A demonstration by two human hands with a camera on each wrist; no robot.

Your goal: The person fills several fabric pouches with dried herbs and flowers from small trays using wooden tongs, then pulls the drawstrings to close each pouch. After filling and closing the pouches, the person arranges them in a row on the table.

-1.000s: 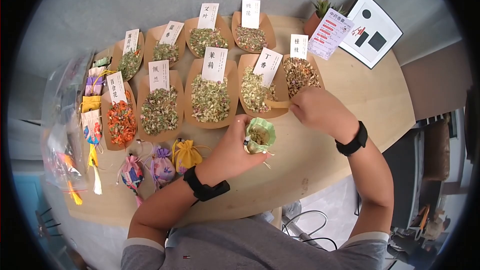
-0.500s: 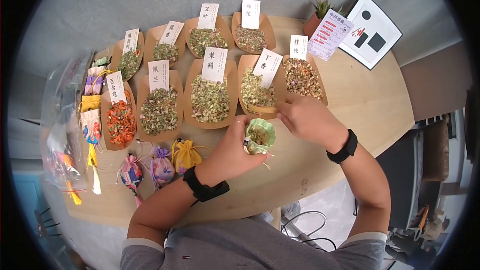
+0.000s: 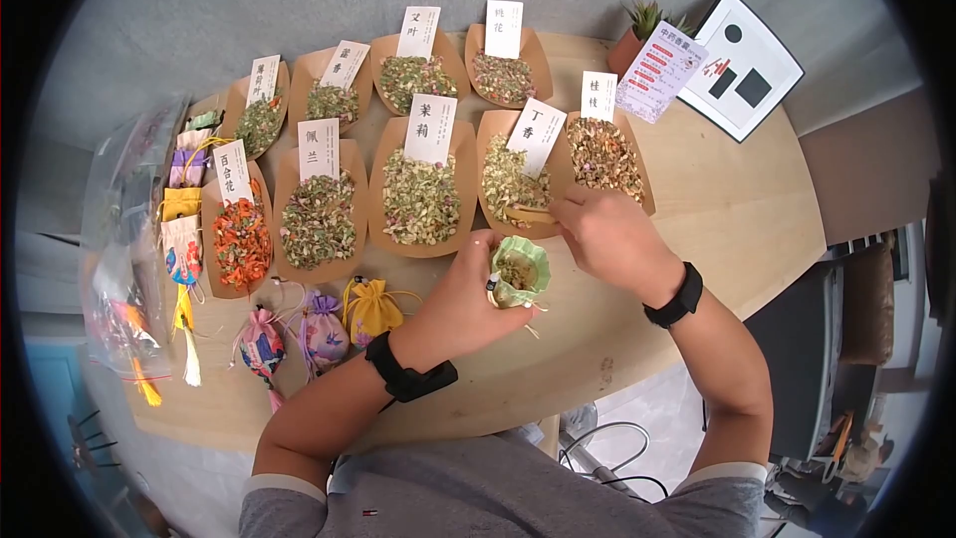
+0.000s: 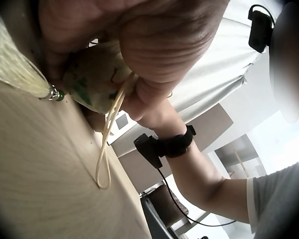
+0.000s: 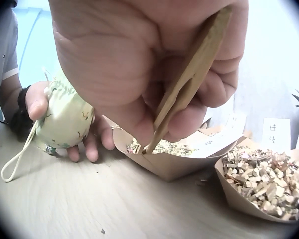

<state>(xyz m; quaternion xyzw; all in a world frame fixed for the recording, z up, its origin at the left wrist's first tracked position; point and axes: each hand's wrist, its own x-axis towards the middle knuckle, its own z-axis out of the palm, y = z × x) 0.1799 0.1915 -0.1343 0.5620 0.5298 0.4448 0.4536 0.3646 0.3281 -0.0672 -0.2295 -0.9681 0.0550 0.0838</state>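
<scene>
My left hand (image 3: 463, 289) grips a pale green drawstring pouch (image 3: 539, 261) with its mouth spread open and dried herbs inside. A cream cord loop (image 4: 103, 164) and a pale tassel (image 4: 15, 64) hang from the pouch. Bamboo tongs (image 5: 189, 79) are pinched between the thumb and fingers of my right hand (image 3: 619, 244). Their tips reach down into the paper tray (image 3: 493, 128) labelled 丁香, among its pale yellow-green dried bits (image 3: 508, 174). The pouch stands just in front of that tray, left of my right hand.
More paper trays of dried herbs stand in two rows, including orange petals (image 3: 242, 244) at left and woody chips (image 5: 261, 181) at right. Filled pouches (image 3: 326, 331) lie at the front left beside a plastic bag (image 3: 119, 269). A potted plant (image 3: 627, 50) and framed board (image 3: 742, 65) stand back right.
My right hand has moved left and slightly down, bringing the tongs from the tray's right edge to its front part. My left hand and the pouch stay almost in place.
</scene>
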